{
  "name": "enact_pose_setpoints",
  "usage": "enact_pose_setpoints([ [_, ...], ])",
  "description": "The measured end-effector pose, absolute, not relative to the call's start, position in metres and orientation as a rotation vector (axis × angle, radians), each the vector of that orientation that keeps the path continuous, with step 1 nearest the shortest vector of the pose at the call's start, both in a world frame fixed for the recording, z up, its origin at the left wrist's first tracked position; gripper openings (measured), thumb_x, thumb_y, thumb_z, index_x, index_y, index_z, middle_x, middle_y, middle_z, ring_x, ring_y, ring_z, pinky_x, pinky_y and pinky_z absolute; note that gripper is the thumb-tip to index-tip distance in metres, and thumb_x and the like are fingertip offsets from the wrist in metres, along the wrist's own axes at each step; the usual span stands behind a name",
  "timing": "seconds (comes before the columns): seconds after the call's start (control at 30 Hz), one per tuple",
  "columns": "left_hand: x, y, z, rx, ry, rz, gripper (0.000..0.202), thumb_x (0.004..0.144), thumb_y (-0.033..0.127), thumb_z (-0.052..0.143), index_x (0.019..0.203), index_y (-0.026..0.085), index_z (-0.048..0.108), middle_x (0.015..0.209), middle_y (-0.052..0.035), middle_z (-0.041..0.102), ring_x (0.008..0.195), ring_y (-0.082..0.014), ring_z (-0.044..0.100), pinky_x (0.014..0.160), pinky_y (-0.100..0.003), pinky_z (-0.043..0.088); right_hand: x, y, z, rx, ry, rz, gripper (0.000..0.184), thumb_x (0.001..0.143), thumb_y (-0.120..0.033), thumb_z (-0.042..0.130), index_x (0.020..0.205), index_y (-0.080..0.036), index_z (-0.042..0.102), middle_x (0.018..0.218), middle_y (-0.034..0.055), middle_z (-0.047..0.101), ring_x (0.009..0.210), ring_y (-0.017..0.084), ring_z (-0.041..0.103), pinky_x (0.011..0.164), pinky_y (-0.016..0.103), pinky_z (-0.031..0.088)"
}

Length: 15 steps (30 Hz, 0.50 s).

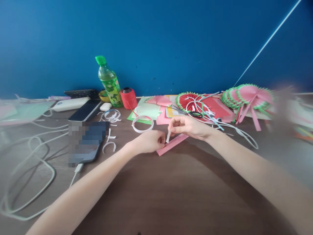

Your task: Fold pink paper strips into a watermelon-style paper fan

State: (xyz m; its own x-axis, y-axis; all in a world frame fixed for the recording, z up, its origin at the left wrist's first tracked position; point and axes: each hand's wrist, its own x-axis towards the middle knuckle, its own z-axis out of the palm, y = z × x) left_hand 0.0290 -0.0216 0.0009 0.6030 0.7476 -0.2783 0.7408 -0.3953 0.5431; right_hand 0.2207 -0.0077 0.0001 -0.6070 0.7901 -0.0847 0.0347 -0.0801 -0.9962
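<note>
A narrow pink paper strip (172,145) lies slantwise on the table. At its near left end, my left hand (152,142) is closed, its fingertips gripping the paper's edge. My right hand (187,126) pinches a short white strip (168,135), which looks like tape or its backing. The white strip hangs down from the right fingers to the pink paper, close to the left thumb. Just behind my left hand rests a white ring-shaped tape roll (134,126). Whether the white strip is stuck to the paper, I cannot tell.
Behind the hands are a red thread spool (128,99), a green bottle (110,85), scissors (195,114), coloured paper and a red pleated fan (187,100). Pink-green pleated fans (254,94) sit at right. Phones (97,143), white cables (52,171) and tape scraps (111,146) lie left.
</note>
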Motion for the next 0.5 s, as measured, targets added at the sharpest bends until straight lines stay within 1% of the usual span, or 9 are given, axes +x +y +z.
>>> enact_pose_setpoints([
  [0.2,0.032,-0.0239,0.0008,2.255,1.098,0.056,0.01,0.068,0.018,0.045,0.07,0.017,0.054,0.068,0.0024,0.053,0.059,-0.0098,0.044,0.054,-0.023,0.031,0.216,-0.0078,-0.0079,-1.1,-1.696,1.614,0.026,0.064,-0.031,0.075,0.07,-0.015,0.054,0.065,-0.0009,0.064,0.063,0.011,0.064,0.067,0.027,0.051],
  [0.37,0.0315,-0.0234,-0.0002,2.29,1.101,0.056,0.01,0.071,0.023,0.047,0.069,0.017,0.054,0.072,0.0017,0.052,0.062,-0.0102,0.044,0.057,-0.023,0.031,0.2181,-0.0101,-0.0083,-1.282,-1.72,1.726,0.032,0.064,-0.033,0.075,0.072,-0.016,0.05,0.065,0.0033,0.068,0.057,0.015,0.066,0.055,0.027,0.053],
  [0.43,0.0314,-0.0234,-0.0017,2.3,1.101,0.068,0.011,0.071,0.025,0.048,0.07,0.018,0.056,0.074,0.0013,0.052,0.064,-0.0107,0.045,0.059,-0.023,0.032,0.2189,-0.0116,-0.0089,-1.332,-1.715,1.766,0.034,0.063,-0.032,0.076,0.071,-0.017,0.047,0.064,0.0041,0.068,0.056,0.016,0.067,0.053,0.026,0.053],
  [0.5,0.0312,-0.0235,-0.0028,2.307,1.096,0.071,0.012,0.071,0.025,0.047,0.071,0.018,0.057,0.075,0.0009,0.051,0.066,-0.0112,0.045,0.059,-0.024,0.032,0.219,-0.0132,-0.0108,-1.344,-1.697,1.751,0.036,0.062,-0.032,0.077,0.07,-0.017,0.045,0.064,0.004,0.069,0.059,0.017,0.068,0.054,0.026,0.053],
])
